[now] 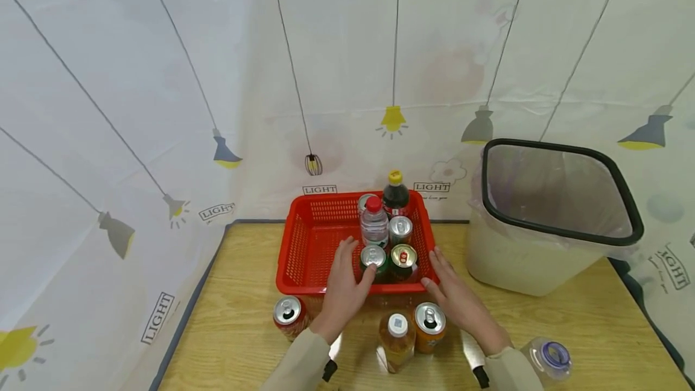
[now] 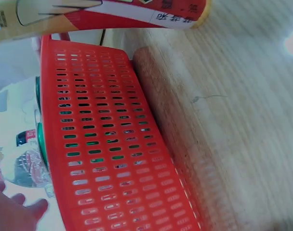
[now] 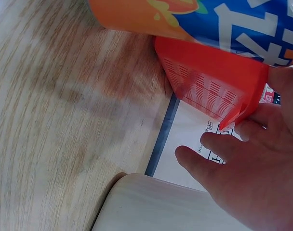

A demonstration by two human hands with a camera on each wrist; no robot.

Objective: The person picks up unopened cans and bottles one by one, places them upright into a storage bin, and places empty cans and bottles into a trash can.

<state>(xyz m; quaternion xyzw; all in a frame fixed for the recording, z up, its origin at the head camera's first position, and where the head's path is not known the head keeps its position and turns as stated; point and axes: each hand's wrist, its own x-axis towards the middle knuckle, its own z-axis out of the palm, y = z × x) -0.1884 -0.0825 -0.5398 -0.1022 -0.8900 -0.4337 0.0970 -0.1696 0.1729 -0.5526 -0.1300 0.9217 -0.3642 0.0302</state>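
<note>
A red plastic basket (image 1: 320, 246) stands on the wooden table, its right half holding several drinks. My left hand (image 1: 347, 288) reaches over its front rim, fingers extended and thumb beside a green can (image 1: 373, 256); whether they touch cannot be told. At the front right corner, my right hand (image 1: 458, 303) has its thumb near the rim and its spread fingers (image 3: 190, 161) outside the wall. Also in the basket are a gold-topped can (image 1: 403, 256), a silver-topped can (image 1: 400, 228), a red-capped clear bottle (image 1: 374, 225) and a yellow-capped dark bottle (image 1: 396, 195).
A red can (image 1: 289, 317) stands at the basket's front left. In front are a white-capped amber bottle (image 1: 397, 340) and an orange can (image 1: 429, 326). An uncapped clear bottle (image 1: 548, 359) stands at right, near a lined, black-rimmed bin (image 1: 521, 258). Printed cloth hangs behind.
</note>
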